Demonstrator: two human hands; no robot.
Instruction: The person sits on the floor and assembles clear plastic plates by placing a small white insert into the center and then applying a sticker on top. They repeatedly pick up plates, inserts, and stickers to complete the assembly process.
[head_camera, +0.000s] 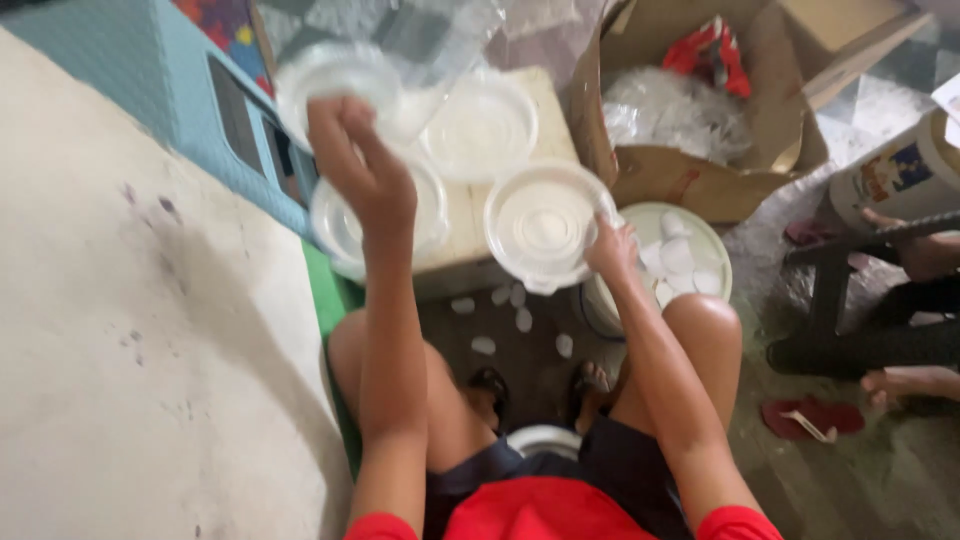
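Low on the wooden table (470, 215), our left hand (365, 165) pinches a clear lid (335, 85) lightly while our right hand (612, 250) grips the filled container (545, 225) level.

Four round clear plastic containers show: one (335, 85) at the raised left hand (365, 165), one (478, 125) on the pale wooden block (520, 95), one (345, 225) low behind the left wrist, and one (545, 225) at the right hand (610, 250). There is one brown cardboard box (690, 180), one white plastic bucket (690, 270) and one red sandal (812, 417). About five small white oval pieces (523, 319) lie on the dark floor.
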